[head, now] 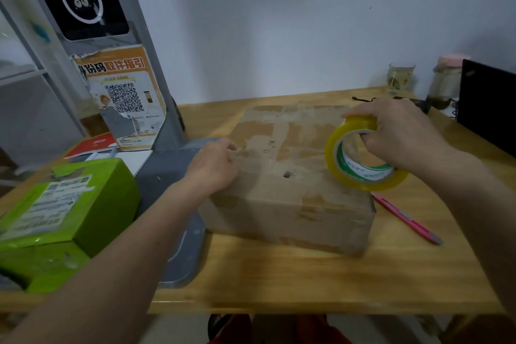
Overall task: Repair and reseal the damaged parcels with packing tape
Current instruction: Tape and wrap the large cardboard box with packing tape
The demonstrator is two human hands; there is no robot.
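Note:
A worn brown cardboard parcel (290, 176) lies in the middle of the wooden table (307, 274), with a small hole in its top and old tape patches. My right hand (396, 131) grips a yellow roll of packing tape (360, 159) over the parcel's right top edge, fingers through the core. My left hand (215, 165) rests on the parcel's left top edge, fingers pinched together there; a clear tape strip between the hands is hard to make out. A green parcel (64, 220) with a shipping label sits at the left.
A pink utility knife (407, 220) lies on the table right of the brown parcel. A grey stand base (178, 232) sits under my left forearm, with a QR-code poster (125, 100) behind it. A glass cup (400, 78), a jar (444, 86) and a black laptop (488, 109) stand at the back right.

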